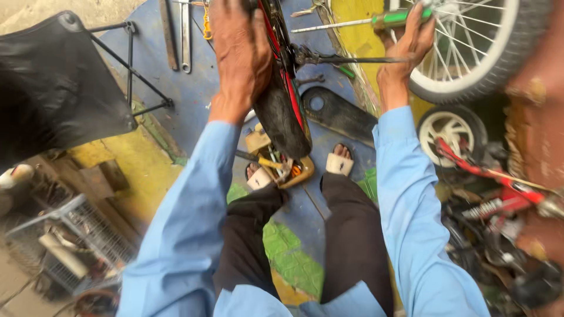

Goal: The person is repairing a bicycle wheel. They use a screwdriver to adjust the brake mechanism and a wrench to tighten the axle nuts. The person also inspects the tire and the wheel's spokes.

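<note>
The bicycle wheel (pixel 282 105), black tyre with a red frame part running along it, stands between the person's knees, its lower edge down by the sandalled feet on the blue-painted floor (pixel 200 94). Off to the left sit a black folding stool (pixel 53 76) and a wire crate (pixel 76 235), both well apart from the work. Flat wrenches (pixel 185 35) lie on the floor beyond the left arm. The left hand (pixel 238 53) presses flat on top of the tyre, fingers wrapped over it, steadying it. Just under the tyre, between the feet, lies a small yellow tray of tools (pixel 282 167). A black flat plate (pixel 335 111) lies on the floor just right of the tyre.

Now the right hand (pixel 405 50): its grip is closed round the green handle of a screwdriver (pixel 399 17), the shaft pointing left toward the frame. By my reading this is an adjusting step at the axle or brake hardware, and the next move calls for a steady wheel and the tip seated squarely.

Behind the right hand stands a white spoked wheel (pixel 470 47); lower right, a small red children's bike (pixel 493 176) lies in clutter.

The screwdriver tip and the hub are hard to make out, and the tyre's top is cut off by the frame edge.
</note>
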